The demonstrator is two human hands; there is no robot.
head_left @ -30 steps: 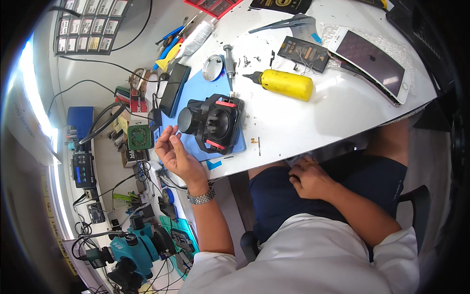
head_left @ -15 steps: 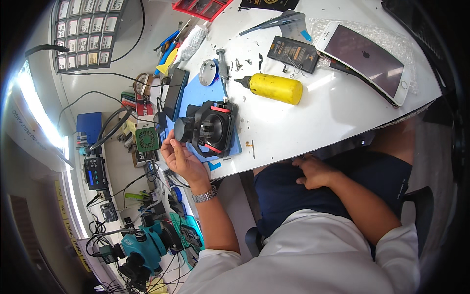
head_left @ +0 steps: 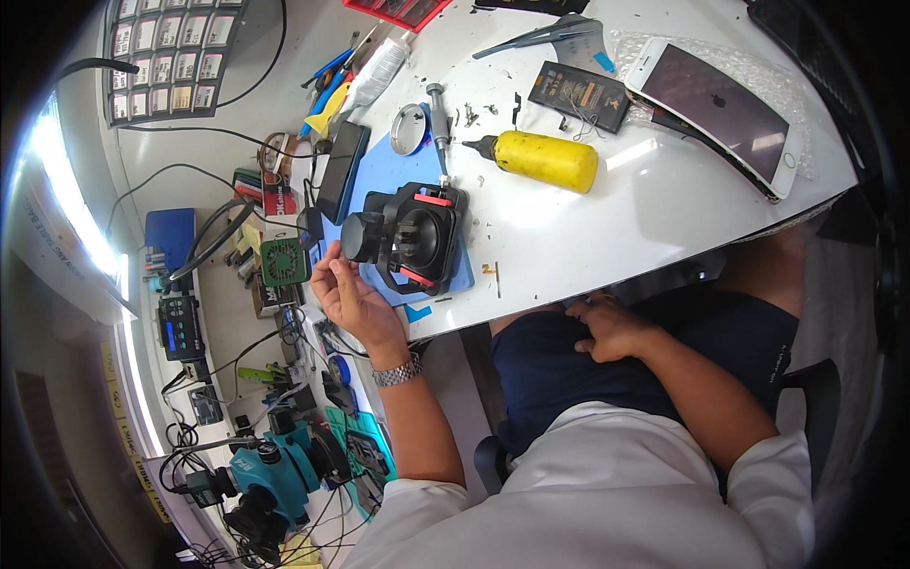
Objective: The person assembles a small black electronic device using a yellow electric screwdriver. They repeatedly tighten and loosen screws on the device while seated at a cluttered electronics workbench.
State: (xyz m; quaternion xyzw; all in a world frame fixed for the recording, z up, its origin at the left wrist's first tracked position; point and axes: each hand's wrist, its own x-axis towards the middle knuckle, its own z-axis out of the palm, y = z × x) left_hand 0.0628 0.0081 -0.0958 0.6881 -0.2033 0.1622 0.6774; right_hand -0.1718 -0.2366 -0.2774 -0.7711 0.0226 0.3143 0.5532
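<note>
At the table's left side my left hand (head_left: pixel 355 302) is palm up, its fingers loosely bent and apart. Its fingertips are next to the round black knob (head_left: pixel 359 237) of a black clamp fixture (head_left: pixel 417 242) with red grips; whether they touch the knob I cannot tell. The fixture stands on a blue mat (head_left: pixel 379 180). My right hand (head_left: pixel 611 327) rests on my dark shorts, fingers slightly curled, thumb apart, holding nothing. Beyond the fixture lie a grey screwdriver (head_left: pixel 437 116) and a round tin (head_left: pixel 409 130). A yellow bottle (head_left: pixel 547 160) lies on its side to the right.
At the right a white phone (head_left: pixel 716 104), its screen lifted at an angle, lies on bubble wrap (head_left: pixel 810 133). A black battery (head_left: pixel 578 97) and tweezers (head_left: pixel 531 38) are behind the bottle. A dark phone (head_left: pixel 343 173) lies left. A teal microscope (head_left: pixel 270 474) stands at lower left.
The view has shifted slightly, so the table's things appear a little higher and farther right. Both hands keep nearly the same pose.
</note>
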